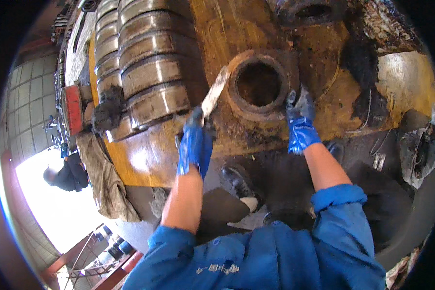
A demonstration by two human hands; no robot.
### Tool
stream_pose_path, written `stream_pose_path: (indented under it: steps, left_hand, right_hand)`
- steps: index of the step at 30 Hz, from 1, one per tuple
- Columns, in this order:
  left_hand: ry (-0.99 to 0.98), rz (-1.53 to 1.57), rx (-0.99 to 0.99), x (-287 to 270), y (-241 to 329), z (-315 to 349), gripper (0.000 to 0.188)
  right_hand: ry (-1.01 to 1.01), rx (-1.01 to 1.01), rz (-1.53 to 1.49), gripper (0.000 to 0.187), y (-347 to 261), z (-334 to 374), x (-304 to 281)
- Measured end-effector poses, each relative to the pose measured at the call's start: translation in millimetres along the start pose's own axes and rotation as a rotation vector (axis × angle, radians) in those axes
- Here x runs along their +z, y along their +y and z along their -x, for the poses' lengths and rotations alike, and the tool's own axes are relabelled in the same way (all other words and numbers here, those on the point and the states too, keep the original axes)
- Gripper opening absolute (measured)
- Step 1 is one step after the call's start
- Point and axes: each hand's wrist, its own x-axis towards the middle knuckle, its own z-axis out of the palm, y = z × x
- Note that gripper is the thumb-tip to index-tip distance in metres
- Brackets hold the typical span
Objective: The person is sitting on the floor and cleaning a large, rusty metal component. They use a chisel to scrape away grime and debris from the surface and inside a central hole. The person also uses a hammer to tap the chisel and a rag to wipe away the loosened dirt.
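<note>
1. The left forearm rises from the lower edge, and the left hand [195,140], in a blue glove, points forward with its fingers closed around the near end of a flat strip [214,94].
2. The right forearm slants inward; the right hand [300,121], gloved alike, lies at the right edge of a flanged ring [257,112], its fingertips blackened. Whether those fingers are clamped on the ring, I cannot tell.
3. The strip is pale, narrow and streaked with dark marks; it slants up and right, its far end at the ring's left edge.
4. The ring is rusty brown, thick-walled and grimy, with a raised round lip and a dark bore. It sits on the oily, yellow-brown counter [145,157], between the hands and slightly beyond them, right of the ribbed metal cylinders [152,70].
</note>
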Motion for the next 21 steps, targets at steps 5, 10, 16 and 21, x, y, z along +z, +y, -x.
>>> stream_pose_path:
  steps: [5, 10, 16, 21]
  left_hand:
    - [0.046, 0.131, -0.061, -12.1, -7.2, -11.8, 0.019]
    - [0.210, 0.044, -0.030, 15.2, 30.1, -8.8, 0.020]
    - [0.232, 0.244, -0.159, -5.7, 7.7, -17.8, 0.020]
    - [-0.003, 0.065, -0.052, 9.2, 34.3, 4.6, 0.020]
  right_hand:
    - [-0.028, -0.021, -0.032, 0.056, -15.5, -5.3, -14.3]
    - [-0.036, 0.016, -0.077, 0.054, -5.1, 0.2, -9.1]
    - [0.200, -0.111, 0.036, 0.047, -12.0, 3.5, 0.4]
    - [0.003, 0.001, -0.083, 0.050, -15.9, -0.4, -15.4]
